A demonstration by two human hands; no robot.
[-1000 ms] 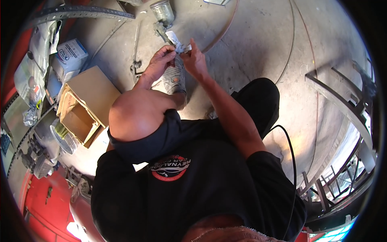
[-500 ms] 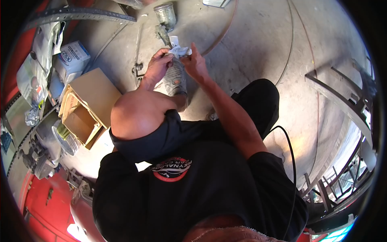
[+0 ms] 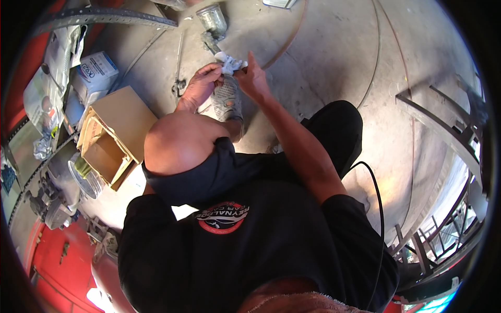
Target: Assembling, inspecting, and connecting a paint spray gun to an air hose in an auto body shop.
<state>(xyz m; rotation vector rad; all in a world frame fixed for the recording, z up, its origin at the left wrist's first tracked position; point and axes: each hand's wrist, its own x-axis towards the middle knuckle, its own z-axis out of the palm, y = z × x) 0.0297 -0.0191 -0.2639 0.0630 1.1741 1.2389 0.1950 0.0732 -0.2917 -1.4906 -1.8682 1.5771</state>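
Observation:
A crumpled white cloth or paper (image 3: 230, 63) sits between my hands, above my grey shoe (image 3: 227, 101). My left hand (image 3: 200, 83) pinches it from the left, fingers curled. My right hand (image 3: 252, 81) grips its right side with the index finger raised. Just beyond them, a spray gun (image 3: 209, 40) with a metal cup (image 3: 212, 20) is on or close over the concrete floor; I cannot tell whether the cloth touches it.
An open cardboard box (image 3: 117, 122), a blue-and-white carton (image 3: 96, 73), plastic sheeting and metal parts (image 3: 49, 203) crowd my left. A curved metal rail (image 3: 104, 20) crosses the upper left. Hoses (image 3: 376, 57) run across the floor; metal stands (image 3: 443, 125) are at right.
The white cloth or paper has changed shape: its upright flap is lower and it is more bunched. Both hands have shifted slightly while staying on it.

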